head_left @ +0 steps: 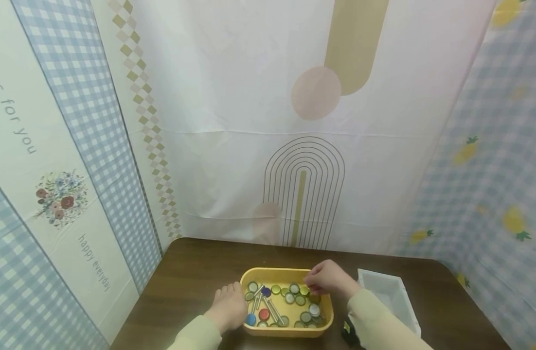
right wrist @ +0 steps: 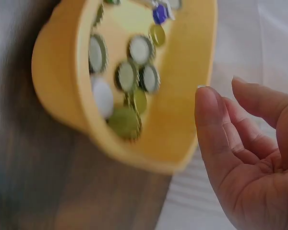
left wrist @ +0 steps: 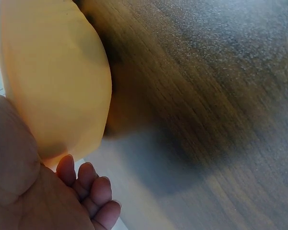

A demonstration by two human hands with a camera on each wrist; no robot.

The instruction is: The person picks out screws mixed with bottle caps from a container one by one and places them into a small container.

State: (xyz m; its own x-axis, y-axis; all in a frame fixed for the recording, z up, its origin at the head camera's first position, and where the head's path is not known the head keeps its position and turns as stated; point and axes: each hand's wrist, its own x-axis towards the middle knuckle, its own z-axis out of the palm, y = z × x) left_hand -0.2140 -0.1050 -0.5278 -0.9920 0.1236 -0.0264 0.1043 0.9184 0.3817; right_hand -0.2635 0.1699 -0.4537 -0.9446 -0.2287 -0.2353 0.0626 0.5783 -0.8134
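Note:
A yellow plastic tray [head_left: 290,332] stands on the table, holding several bottle caps and slim metal rods [head_left: 272,309]. One cap is red [head_left: 264,314], one blue [head_left: 250,319]; others are gold, white, or upturned. My left hand [head_left: 231,305] grips the tray's left side; in the left wrist view its curled fingers [left wrist: 102,189] show by the outer wall, while the thumb is hidden. Over the tray's far right corner hovers my right hand [head_left: 328,278]. In the right wrist view, a gap separates its thumb and forefinger, with nothing visible between them.
To the right of the tray is a white rectangular box [head_left: 392,296]. A small black object [head_left: 349,332] with a yellow mark lies by the right forearm, partly covered. Patterned cloth [head_left: 233,184] hangs behind the brown table [head_left: 198,262] and along both sides.

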